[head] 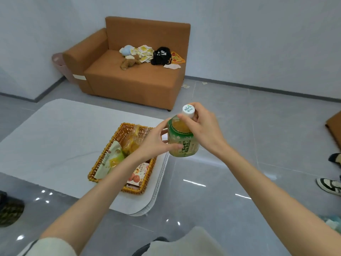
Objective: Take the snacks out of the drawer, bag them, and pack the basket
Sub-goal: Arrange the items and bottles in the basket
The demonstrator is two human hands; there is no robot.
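Observation:
A green-labelled drink bottle (181, 139) with a white cap is held in the air just right of the wicker basket (110, 143). My right hand (203, 128) grips its neck and shoulder from the right. My left hand (156, 143) holds the bottle's lower body, thumb across the label. The basket sits on the white table's right end and holds a green snack packet (110, 159), a clear bag of yellow snacks (132, 143) and a box with a picture of round orange snacks (137, 177). My left forearm hides part of its contents.
The low white table (55, 137) runs to the left. A brown sofa (132, 78) with toys and papers stands behind it, a bin (59, 65) at its left. Someone's shoes (330, 185) are at the right edge, another foot (9, 209) at the left.

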